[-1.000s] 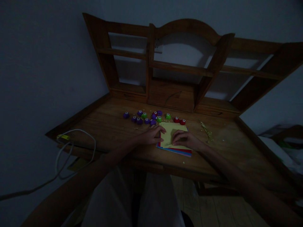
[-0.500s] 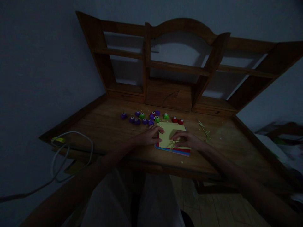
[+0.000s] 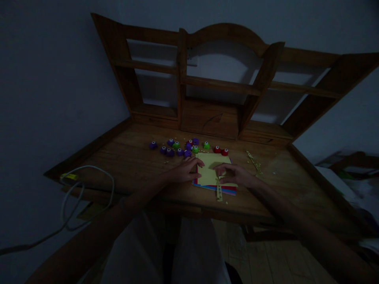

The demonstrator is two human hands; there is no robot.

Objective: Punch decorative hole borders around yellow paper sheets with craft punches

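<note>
A small stack of coloured paper, yellow sheet on top, lies on the wooden desk. My left hand rests on the stack's left edge, fingers stretched over the yellow sheet. My right hand is on the stack's right side, fingers curled and pinching a thin yellow paper strip that hangs toward me over the stack's front edge. A row of small purple, green and red craft punches sits just behind the paper.
A second thin paper strip and tiny paper bits lie to the right. A white cable loops at the desk's left front corner. A wooden hutch with shelves stands at the back. The room is dim.
A thin yellow strip has come away from the top sheet and now hangs from my right hand's fingers over the stack's front edge. My left hand has stayed put.
</note>
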